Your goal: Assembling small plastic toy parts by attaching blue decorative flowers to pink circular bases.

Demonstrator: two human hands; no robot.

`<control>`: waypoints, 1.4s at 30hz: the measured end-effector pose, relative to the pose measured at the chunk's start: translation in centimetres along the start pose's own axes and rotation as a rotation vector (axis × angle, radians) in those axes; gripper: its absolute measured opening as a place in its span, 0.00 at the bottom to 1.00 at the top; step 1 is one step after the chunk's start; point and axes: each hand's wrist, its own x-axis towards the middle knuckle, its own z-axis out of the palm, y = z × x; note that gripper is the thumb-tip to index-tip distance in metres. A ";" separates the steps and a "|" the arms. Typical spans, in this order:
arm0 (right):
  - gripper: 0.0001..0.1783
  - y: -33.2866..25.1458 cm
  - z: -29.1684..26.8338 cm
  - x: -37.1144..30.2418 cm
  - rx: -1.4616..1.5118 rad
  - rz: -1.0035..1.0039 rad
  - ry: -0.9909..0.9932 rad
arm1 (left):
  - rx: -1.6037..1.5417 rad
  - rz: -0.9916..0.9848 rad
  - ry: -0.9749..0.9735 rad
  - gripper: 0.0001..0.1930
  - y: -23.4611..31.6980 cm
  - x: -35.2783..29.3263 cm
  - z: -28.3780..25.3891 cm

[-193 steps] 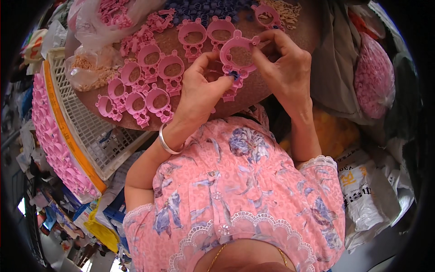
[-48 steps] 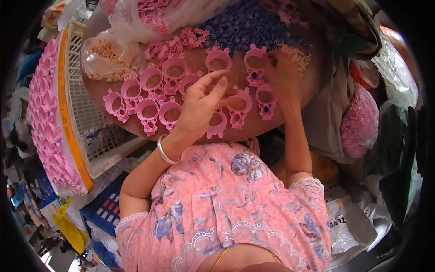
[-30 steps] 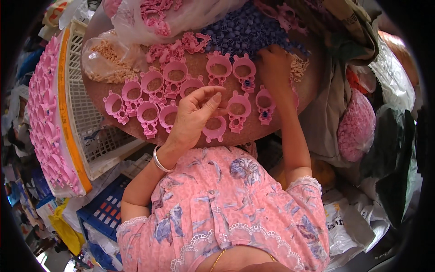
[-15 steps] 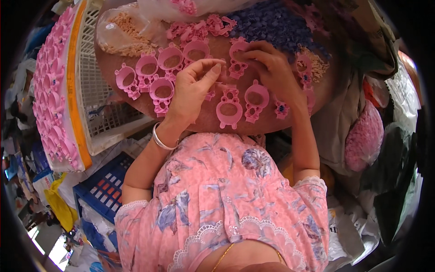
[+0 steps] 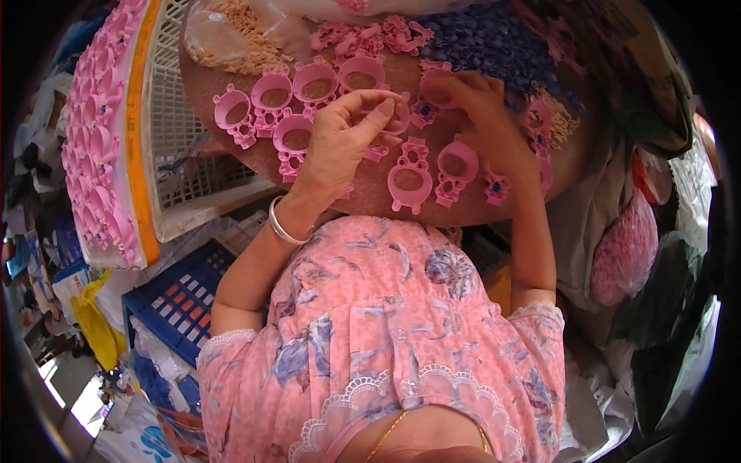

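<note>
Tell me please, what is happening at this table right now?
A person sits at a round brown board covered with pink plastic ring-shaped pieces. Both hands meet over one pink piece near the middle: the left hand pinches at it and the right hand steadies it from the other side. A heap of small blue parts lies behind. A white basket stands at the left.

Bare board strip below both hands, pink frames crowding left, blue bead pile blocking behind
</note>
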 end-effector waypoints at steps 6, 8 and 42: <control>0.12 1.5 0.6 0.6 -0.304 0.150 0.296 | 0.027 0.011 0.018 0.13 -0.1 0.1 0.3; 0.09 1.9 0.8 0.9 -0.348 0.245 0.290 | 0.071 0.012 0.036 0.12 0.0 0.4 0.6; 0.09 -3.3 -4.4 1.1 -0.032 0.119 0.477 | 0.159 -0.037 -0.065 0.18 0.8 3.0 3.3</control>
